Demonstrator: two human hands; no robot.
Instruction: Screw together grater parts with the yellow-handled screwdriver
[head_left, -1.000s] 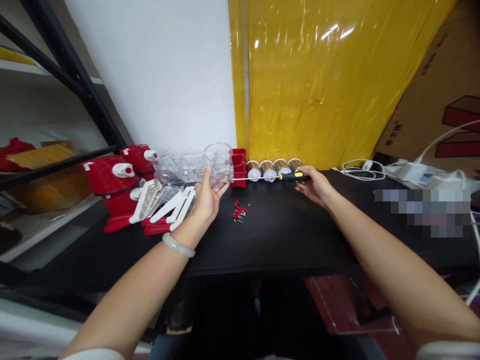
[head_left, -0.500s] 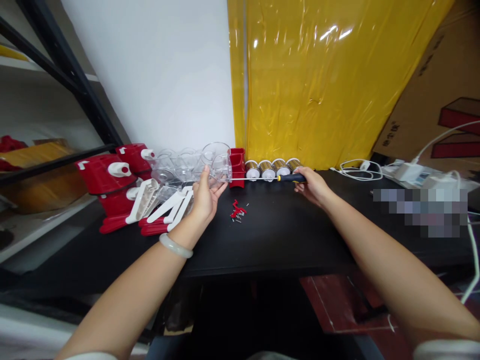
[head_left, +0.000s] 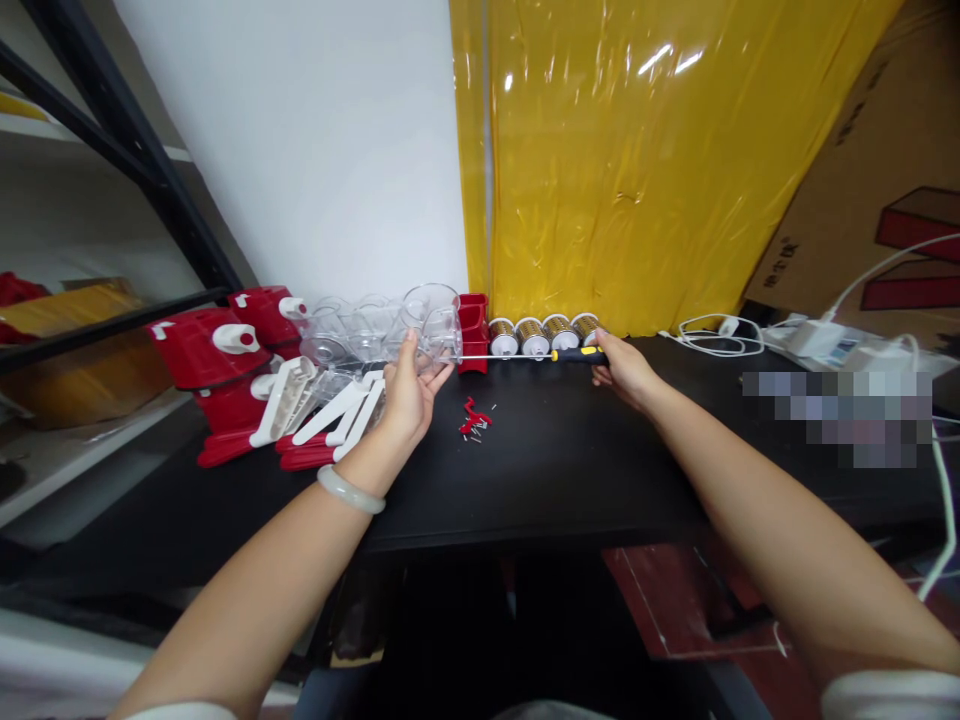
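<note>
My left hand (head_left: 412, 390) is closed around a clear plastic container (head_left: 442, 325) with a round rim, held tilted on its side above the table. In my right hand (head_left: 622, 370) is a screwdriver (head_left: 576, 355) with a dark blue and yellow handle. Its long thin shaft runs left to the clear container; the tip is hard to make out there. Below, on the black table (head_left: 570, 470), lie small red plastic pieces (head_left: 472, 415) among several loose screws (head_left: 478, 433). Behind the shaft stands a red plastic housing (head_left: 473, 330).
Several metal grater drums (head_left: 533, 337) line the back wall. At left are red housings (head_left: 206, 350), white and red handles (head_left: 341, 410) and more clear containers (head_left: 326, 325). White cables (head_left: 720, 340) and a power strip (head_left: 814, 340) lie at right, near a cardboard box (head_left: 840, 200).
The screwdriver handle has turned in my right hand, showing more yellow. My left hand keeps the clear container in place. The whole view has shifted slightly.
</note>
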